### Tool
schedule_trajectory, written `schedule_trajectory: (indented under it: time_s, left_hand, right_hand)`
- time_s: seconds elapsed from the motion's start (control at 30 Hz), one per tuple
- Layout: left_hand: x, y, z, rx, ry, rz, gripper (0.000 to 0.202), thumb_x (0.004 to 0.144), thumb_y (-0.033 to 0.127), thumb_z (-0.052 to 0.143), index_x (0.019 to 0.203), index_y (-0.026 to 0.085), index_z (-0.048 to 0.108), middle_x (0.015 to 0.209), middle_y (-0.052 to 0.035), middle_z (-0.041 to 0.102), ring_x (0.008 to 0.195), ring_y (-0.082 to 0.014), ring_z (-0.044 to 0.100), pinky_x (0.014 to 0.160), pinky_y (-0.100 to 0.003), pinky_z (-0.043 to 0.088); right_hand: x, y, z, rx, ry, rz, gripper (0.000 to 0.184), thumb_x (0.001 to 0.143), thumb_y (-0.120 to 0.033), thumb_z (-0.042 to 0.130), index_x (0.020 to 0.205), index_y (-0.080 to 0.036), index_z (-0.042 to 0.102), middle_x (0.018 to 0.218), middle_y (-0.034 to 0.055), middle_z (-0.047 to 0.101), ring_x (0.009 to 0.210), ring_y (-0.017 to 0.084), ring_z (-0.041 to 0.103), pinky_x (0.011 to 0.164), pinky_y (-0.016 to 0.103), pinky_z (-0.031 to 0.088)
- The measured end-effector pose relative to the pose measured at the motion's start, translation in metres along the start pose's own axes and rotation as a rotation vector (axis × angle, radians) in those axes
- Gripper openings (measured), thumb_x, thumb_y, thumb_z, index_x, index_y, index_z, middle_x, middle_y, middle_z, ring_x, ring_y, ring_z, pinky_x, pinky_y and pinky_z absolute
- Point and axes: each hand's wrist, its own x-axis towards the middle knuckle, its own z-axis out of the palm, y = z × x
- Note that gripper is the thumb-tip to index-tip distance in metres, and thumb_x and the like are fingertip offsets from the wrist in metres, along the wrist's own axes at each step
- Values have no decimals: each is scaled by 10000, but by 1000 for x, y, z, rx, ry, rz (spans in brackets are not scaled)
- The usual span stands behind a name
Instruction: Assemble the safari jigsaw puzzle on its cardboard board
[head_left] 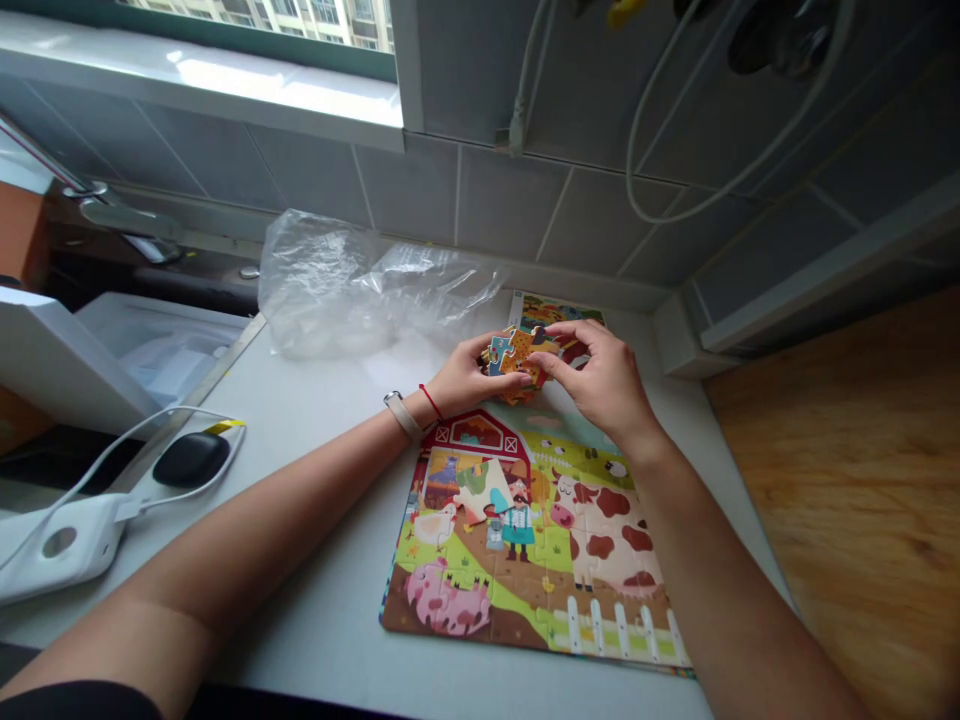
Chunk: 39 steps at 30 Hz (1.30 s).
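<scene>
Left hand (476, 375), right hand (604, 375): grips narrow on jigsaw pieces (517, 358), twelve o'clock of farm puzzle (540, 545) on counter (322, 560).

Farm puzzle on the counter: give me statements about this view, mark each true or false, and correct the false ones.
Both hands, left and right, touch a cluster of puzzle pieces. True.

The farm puzzle lies on the wooden board. False: it lies on a white counter.

A crumpled plastic bag lies beyond the hands, near the tiled wall. True.

The left wrist is bare. False: it wears a band and a red string.
</scene>
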Motion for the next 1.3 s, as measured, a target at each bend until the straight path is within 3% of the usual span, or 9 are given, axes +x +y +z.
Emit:
schedule_trajectory:
  time_s: [0.33,0.57,0.63,0.83,0.9,1.0,1.1,1.2,1.3]
  left_hand:
    - [0,-1,-2,59,-41,30,540,738,349,913,1203,136,738,1087,-107,798,892,-221,755,851,-340,623]
    - [4,-6,-2,-2,55,28,465,731,396,922,1084,144,755,1022,-101,805,854,-224,765,821,-353,641]
    - [4,-7,-2,-16,83,17,457,738,423,919,1061,149,750,1009,-93,808,844,-214,761,808,-339,640]
    - [4,-7,-2,-12,89,13,500,737,519,909,1021,143,743,1019,-95,809,855,-215,759,800,-325,632]
    - [5,-7,-3,-5,105,19,518,731,539,909,1016,138,745,1015,-98,809,856,-222,761,796,-329,632]
    - [5,-4,-2,13,82,36,507,739,537,903,1018,139,757,990,-93,809,853,-225,760,786,-323,630]
    - [3,-2,-2,42,43,51,498,751,513,899,1057,142,768,960,-84,805,824,-212,753,764,-302,625]
    - [2,-2,-1,74,8,70,487,770,491,891,1093,147,769,957,-77,801,797,-199,743,757,-298,622]
    - [1,-3,-2,107,-2,90,486,744,460,910,1086,144,770,973,-80,797,805,-202,740,759,-304,622]
  right_hand:
    - [5,16,1,113,40,83,341,821,-530,817,895,-214,712,893,72,771,795,237,717,770,400,602]
    - [8,1,-29,210,117,79,316,863,-533,788,982,-250,716,910,57,759,703,195,683,621,342,583]
    - [4,-12,-36,202,-33,79,343,844,-567,799,950,-245,745,846,43,758,656,183,665,587,325,568]
    - [-12,-29,-29,-31,-860,84,253,817,-511,829,819,-257,828,760,30,791,644,201,689,591,311,538]
    - [-13,-28,-28,-187,-796,40,214,845,-459,814,760,-262,818,730,31,785,626,202,671,587,320,507]
    - [-10,-26,-31,-301,-461,12,327,921,-495,738,722,-237,768,682,40,740,594,193,627,579,331,481]
    - [-5,-24,-31,-234,-137,-35,331,892,-543,769,984,-226,784,896,68,771,719,215,671,658,347,542]
    - [-3,-18,-22,-183,-107,-87,434,859,-513,804,1188,-234,758,1134,101,750,805,222,691,750,381,589]
    - [-3,-11,-12,-187,-123,-88,320,877,-448,782,1113,-231,778,1079,92,752,751,205,668,759,387,589]
